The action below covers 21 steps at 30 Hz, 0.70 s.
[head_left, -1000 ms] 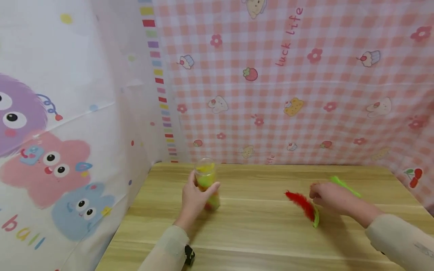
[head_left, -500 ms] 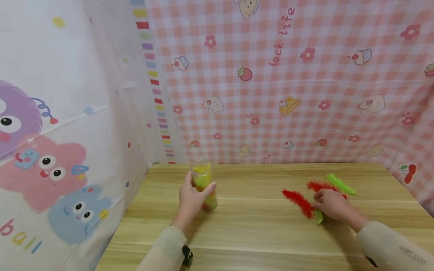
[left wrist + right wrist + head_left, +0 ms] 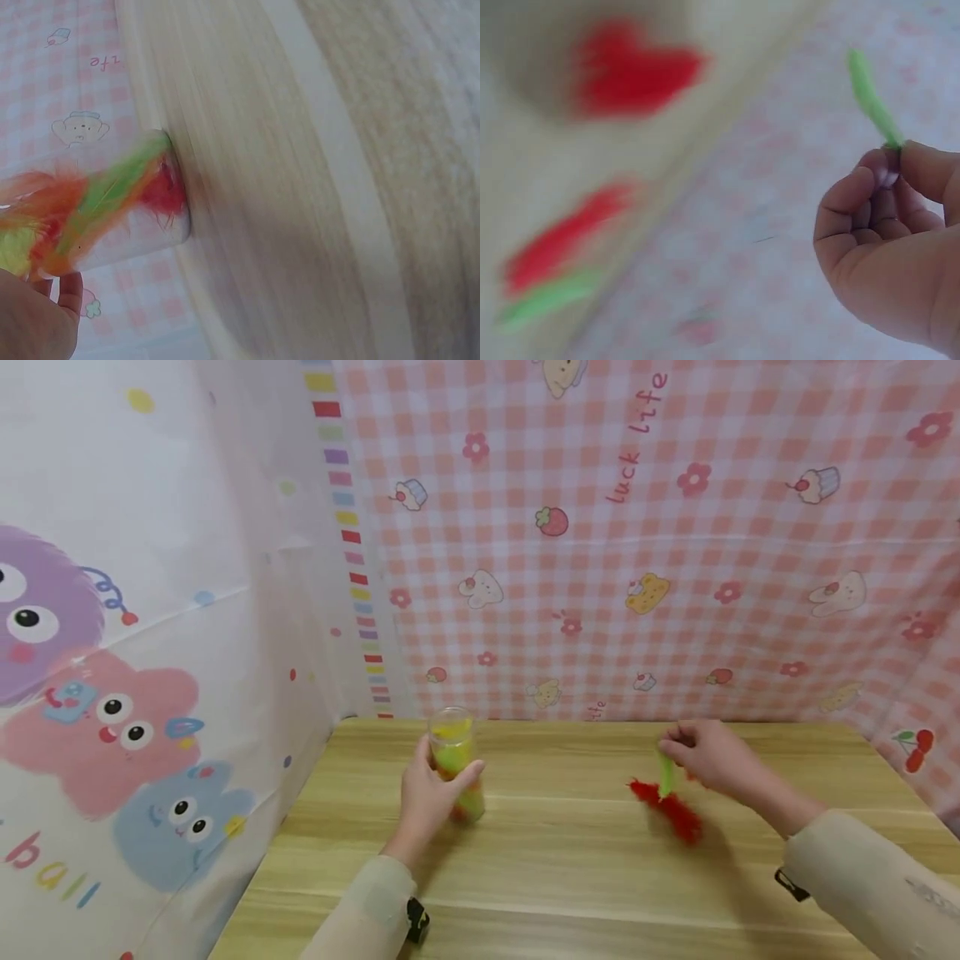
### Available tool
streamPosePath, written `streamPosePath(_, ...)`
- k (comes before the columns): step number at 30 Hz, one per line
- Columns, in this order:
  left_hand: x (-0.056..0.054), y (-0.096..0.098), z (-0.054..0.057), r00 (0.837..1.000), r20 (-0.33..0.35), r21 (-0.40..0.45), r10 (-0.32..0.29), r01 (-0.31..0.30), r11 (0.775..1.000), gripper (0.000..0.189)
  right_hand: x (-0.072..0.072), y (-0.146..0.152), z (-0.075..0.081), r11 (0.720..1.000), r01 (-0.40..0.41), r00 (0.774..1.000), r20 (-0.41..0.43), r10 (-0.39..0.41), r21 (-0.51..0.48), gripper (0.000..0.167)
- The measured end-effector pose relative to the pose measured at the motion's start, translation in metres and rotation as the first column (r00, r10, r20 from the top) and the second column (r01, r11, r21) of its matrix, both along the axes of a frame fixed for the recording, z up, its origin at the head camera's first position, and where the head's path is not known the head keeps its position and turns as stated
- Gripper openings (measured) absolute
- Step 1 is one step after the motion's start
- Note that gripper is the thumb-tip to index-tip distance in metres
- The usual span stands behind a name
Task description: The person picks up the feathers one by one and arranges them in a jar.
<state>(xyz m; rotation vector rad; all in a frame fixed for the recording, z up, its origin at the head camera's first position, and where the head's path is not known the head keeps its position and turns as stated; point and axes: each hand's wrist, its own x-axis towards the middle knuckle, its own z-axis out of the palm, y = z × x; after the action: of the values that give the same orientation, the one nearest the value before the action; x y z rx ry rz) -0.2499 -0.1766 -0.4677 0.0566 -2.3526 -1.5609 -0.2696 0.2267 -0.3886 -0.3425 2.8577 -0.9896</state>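
My left hand grips a clear cylindrical jar that stands upright near the table's back left. Yellow, green, orange and red feathers fill it. My right hand pinches a light green feather by one end between thumb and fingers, the other fingers curled. In the head view that feather hangs down, overlapping a red feather that lies on the table. A second red feather lies beside another green feather in the right wrist view; in the head view my right hand and forearm mostly hide them.
The wood-patterned table runs back to a pink checked cloth hung behind it. A white cloth with cartoon figures hangs along the left side. A black strap piece shows at my right sleeve.
My right hand has gone down to the feathers, then risen away from me and leftward with the green feather from beside the front red one. My left hand still holds the jar.
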Motion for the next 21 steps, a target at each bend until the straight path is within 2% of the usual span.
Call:
streamPosePath(6, 0.0, -0.001, 0.0, 1.0, -0.006, -0.007, -0.002, 0.002, 1.0, 0.066, -0.005, -0.093, 0.071, 0.992, -0.059, 0.992, -0.115, 0.046, -0.11, 0.037)
streamPosePath(10, -0.001, -0.003, -0.001, 1.0, -0.014, -0.017, -0.005, 0.005, 1.0, 0.068, -0.007, -0.157, 0.102, 0.965, -0.134, 0.966, -0.246, 0.078, -0.223, 0.029)
streamPosePath(13, -0.001, -0.004, -0.001, 1.0, -0.022, -0.025, -0.007, 0.006, 1.0, 0.068, -0.008, -0.194, 0.112, 0.944, -0.183, 0.936, -0.343, 0.081, -0.275, 0.025)
streamPosePath(16, -0.002, -0.004, -0.002, 1.0, -0.026, -0.029, -0.011, 0.011, 1.0, 0.066, -0.01, -0.22, 0.111, 0.936, -0.198, 0.917, -0.392, 0.071, -0.293, 0.023)
streamPosePath(21, -0.003, -0.005, -0.004, 0.999, -0.026, -0.005, -0.021, 0.021, 1.0, 0.065, -0.016, -0.247, 0.095, 0.962, -0.183, 0.887, -0.456, 0.073, -0.203, 0.02)
